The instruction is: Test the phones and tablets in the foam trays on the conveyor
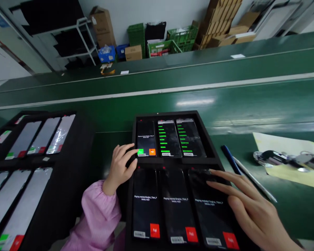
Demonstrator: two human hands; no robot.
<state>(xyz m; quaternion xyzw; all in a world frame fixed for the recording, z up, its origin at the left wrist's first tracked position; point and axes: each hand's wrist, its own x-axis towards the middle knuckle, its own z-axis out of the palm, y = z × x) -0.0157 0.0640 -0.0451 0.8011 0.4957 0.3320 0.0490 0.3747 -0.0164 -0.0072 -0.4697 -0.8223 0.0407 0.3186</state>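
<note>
A black tray [170, 161] holds several smartphones in two rows. My left hand [122, 164] has its fingers stretched out, a fingertip at the green button of the back-left phone [146, 134], which also shows an orange Fail button. Over the front-right phone [209, 212] my right hand [251, 202] lies with fingers spread near its upper part. That phone, the front-middle phone [178, 212] and the front-left phone [146, 209] show "Playing melody" text and a red Fail button. Green text lines fill the back-middle phone [169, 137] and the back-right phone [189, 137].
Another black tray [65, 174] with several light-screened phones stands at the left. To the right lie a blue pen [230, 158], a white stylus-like stick [255, 179] and shiny metal objects [274, 157] on paper [285, 174]. Crates [164, 47] and cardboard boxes [133, 53] stand beyond the green bench [107, 115].
</note>
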